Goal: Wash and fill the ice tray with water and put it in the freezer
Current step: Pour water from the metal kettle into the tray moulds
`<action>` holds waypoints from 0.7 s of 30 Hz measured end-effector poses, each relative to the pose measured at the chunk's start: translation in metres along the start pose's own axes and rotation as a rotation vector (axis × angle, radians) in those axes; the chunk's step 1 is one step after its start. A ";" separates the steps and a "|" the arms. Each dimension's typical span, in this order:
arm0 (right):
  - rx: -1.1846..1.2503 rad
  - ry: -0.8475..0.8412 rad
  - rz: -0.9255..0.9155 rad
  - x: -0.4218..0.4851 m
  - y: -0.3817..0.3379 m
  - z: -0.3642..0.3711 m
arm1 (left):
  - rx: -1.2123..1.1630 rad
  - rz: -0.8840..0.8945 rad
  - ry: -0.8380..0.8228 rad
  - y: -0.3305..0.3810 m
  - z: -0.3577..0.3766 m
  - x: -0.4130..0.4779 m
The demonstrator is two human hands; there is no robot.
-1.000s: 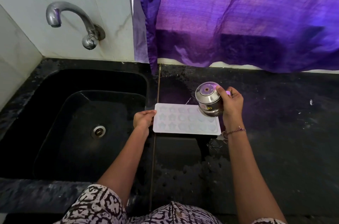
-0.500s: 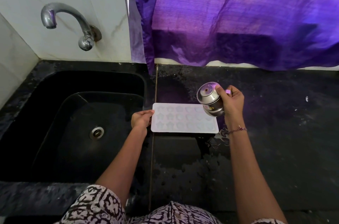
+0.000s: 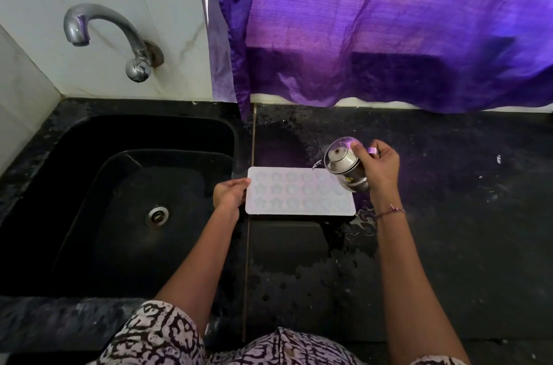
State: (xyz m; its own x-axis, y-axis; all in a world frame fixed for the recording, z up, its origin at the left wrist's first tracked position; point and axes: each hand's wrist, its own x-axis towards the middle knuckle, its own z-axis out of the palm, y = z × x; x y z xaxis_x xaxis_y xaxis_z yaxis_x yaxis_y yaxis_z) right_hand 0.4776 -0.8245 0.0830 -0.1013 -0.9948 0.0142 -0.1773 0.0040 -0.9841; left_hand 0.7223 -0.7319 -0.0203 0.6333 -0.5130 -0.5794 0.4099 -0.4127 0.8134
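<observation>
A white ice tray [image 3: 296, 195] with star- and flower-shaped moulds lies flat on the black counter, just right of the sink. My left hand [image 3: 229, 193] grips its left edge. My right hand [image 3: 379, 165] holds a small steel pot [image 3: 345, 164] tilted to the left over the tray's right end, its mouth facing the tray. A thin thread of water seems to leave its lip at the tray's back right corner. Part of the tray's right end is hidden behind the pot.
A black sink [image 3: 125, 203] with a steel drain [image 3: 157, 215] fills the left; a chrome tap [image 3: 107, 35] juts from the white tiled wall above it. The black counter [image 3: 449, 215] is wet in front of the tray. A purple curtain [image 3: 389, 26] hangs behind.
The pot has tipped further to the left over the tray's right end and risen slightly. My left hand has stayed on the tray's left edge.
</observation>
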 end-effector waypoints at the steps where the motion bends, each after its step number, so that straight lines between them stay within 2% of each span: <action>1: -0.008 0.001 -0.003 0.000 0.000 0.000 | 0.003 0.000 -0.001 0.000 0.000 -0.001; 6: -0.016 0.004 -0.010 -0.001 -0.001 0.000 | -0.002 0.003 -0.011 0.000 -0.001 -0.002; 15: 0.280 0.024 0.107 0.000 -0.007 -0.013 | -0.003 0.002 -0.005 0.002 0.000 -0.005; 21: 0.300 0.052 0.119 0.001 -0.005 -0.020 | -0.009 0.007 -0.001 0.002 0.000 -0.005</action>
State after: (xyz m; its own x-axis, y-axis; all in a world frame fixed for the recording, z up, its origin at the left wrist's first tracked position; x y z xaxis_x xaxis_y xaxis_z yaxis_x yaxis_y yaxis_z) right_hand 0.4588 -0.8235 0.0911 -0.1552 -0.9826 -0.1023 0.1344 0.0816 -0.9876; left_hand 0.7197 -0.7304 -0.0162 0.6355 -0.5171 -0.5734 0.4110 -0.4022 0.8181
